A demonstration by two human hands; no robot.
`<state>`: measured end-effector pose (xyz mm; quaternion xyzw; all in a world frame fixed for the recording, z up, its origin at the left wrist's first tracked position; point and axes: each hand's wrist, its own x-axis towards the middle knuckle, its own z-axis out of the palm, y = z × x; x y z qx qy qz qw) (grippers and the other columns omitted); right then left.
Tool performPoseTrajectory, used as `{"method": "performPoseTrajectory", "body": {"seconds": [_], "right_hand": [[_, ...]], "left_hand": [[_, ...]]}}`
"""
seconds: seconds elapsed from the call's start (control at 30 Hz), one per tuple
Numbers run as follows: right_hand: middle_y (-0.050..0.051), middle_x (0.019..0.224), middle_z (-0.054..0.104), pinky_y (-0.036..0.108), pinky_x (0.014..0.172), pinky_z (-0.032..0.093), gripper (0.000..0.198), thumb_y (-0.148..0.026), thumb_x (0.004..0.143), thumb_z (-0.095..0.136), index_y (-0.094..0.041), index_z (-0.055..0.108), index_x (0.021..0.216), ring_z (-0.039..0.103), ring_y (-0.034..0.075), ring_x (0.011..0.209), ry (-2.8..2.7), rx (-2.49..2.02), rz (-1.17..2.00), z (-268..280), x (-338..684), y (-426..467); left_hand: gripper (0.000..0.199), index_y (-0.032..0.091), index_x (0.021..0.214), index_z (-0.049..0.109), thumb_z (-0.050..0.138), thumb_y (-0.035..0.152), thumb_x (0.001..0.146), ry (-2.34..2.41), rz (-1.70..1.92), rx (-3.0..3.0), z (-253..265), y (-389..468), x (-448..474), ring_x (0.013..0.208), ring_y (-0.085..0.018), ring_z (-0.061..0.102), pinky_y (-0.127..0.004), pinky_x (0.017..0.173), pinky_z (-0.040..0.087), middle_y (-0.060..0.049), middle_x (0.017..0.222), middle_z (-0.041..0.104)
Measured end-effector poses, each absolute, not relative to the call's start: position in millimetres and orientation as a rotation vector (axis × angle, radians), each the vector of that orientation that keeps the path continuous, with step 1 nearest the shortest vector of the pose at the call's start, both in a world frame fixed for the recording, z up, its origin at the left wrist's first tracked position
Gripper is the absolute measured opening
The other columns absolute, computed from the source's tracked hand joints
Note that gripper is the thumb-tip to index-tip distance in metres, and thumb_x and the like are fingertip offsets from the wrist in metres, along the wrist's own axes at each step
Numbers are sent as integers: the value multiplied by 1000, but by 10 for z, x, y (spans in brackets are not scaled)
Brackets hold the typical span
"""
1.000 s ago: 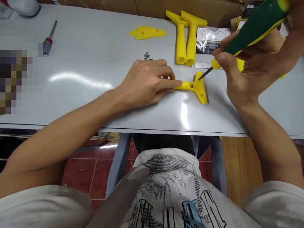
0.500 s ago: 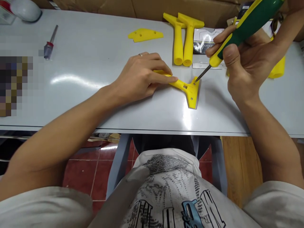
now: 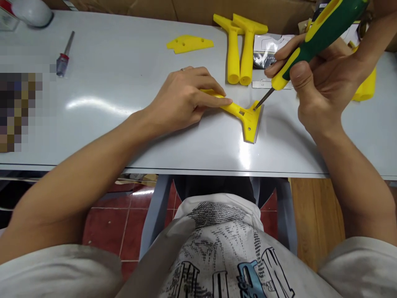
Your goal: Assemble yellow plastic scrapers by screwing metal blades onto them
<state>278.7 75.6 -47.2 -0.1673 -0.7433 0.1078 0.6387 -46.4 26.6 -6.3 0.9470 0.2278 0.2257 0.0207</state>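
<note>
Left hand (image 3: 190, 97) closed over yellow scraper (image 3: 248, 117), right hand (image 3: 322, 89) wrapped around tilted screwdriver (image 3: 321, 39), tip-down at far screw (image 3: 254, 109); may slip off and scratch plastic from driving off-axis.

White table (image 3: 105, 54) stretches wide before me, surface glossy, thin dark line along front edge. Light reflections (image 3: 96, 105) lie on it, bright. Behind, brown cardboard (image 3: 130, 6). Below, grey chair (image 3: 151, 211), red floor tiles (image 3: 105, 231) with pale joints, brown wooden surface (image 3: 316, 207) beside.
</note>
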Motion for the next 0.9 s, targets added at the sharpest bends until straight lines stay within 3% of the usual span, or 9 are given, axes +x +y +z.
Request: {"method": "performPoseTrajectory", "body": {"seconds": [0.1, 0.2, 0.33, 0.43, 0.5, 0.6, 0.77, 0.9], "right_hand": [[-12, 137, 69, 31, 81, 70, 85, -82, 104, 66, -69, 19, 173, 87, 14, 100, -1721, -403, 187, -507, 2824, 803], [-16, 141, 68, 29, 76, 65, 97, -90, 93, 73, -72, 20, 172, 87, 11, 94, -1638, -312, 258, -540, 2774, 867], [-18, 126, 78, 32, 80, 71, 83, -77, 103, 72, -72, 22, 169, 86, 10, 86, -1728, -154, 340, -410, 2742, 862], [-22, 140, 76, 39, 96, 73, 70, -64, 108, 74, -77, 31, 162, 87, 17, 118, -1956, -177, 365, -162, 2803, 673], [-25, 149, 71, 48, 114, 70, 59, -56, 111, 74, -75, 42, 156, 76, 21, 145, -1985, -264, 508, 12, 2829, 471], [-22, 144, 74, 52, 124, 67, 49, -51, 108, 80, -62, 56, 150, 70, 23, 155, -1912, -426, 723, 203, 2801, 164], [-13, 151, 75, 51, 126, 68, 57, -55, 102, 84, -48, 57, 152, 71, 27, 153, -1808, -703, 836, 291, 2730, -55], [-5, 128, 84, 52, 111, 75, 71, -72, 97, 84, -42, 55, 154, 85, 26, 118, -1821, -750, 686, 257, 2697, -4]], "left_hand": [[38, 37, 139, 84, 50, 32, 124, 686, 740, 2969, -110, 313, -478, 115, -24, 72, -49, 90, 56, -4, 133, 84], [35, 33, 137, 86, 53, 29, 124, 651, 776, 3007, -162, 368, -489, 112, -21, 69, -45, 88, 54, -2, 132, 84], [36, 33, 141, 83, 50, 34, 126, 650, 743, 2994, -180, 394, -494, 114, -21, 69, -45, 91, 56, -1, 134, 83], [38, 35, 143, 82, 47, 39, 127, 656, 744, 2976, -172, 379, -483, 116, -21, 69, -45, 93, 56, 0, 136, 83], [40, 35, 142, 83, 46, 41, 127, 692, 754, 2953, -167, 368, -470, 116, -21, 70, -46, 95, 56, 0, 135, 84], [44, 42, 139, 83, 42, 49, 125, 771, 698, 2862, -158, 365, -446, 121, -26, 71, -54, 101, 59, 1, 137, 84], [47, 48, 126, 87, 42, 61, 116, 849, 662, 2686, -121, 351, -405, 124, -36, 72, -68, 106, 58, 0, 135, 84], [39, 51, 126, 85, 50, 65, 114, 872, 652, 2622, -75, 306, -390, 126, -34, 70, -68, 112, 56, 3, 135, 83]]}}
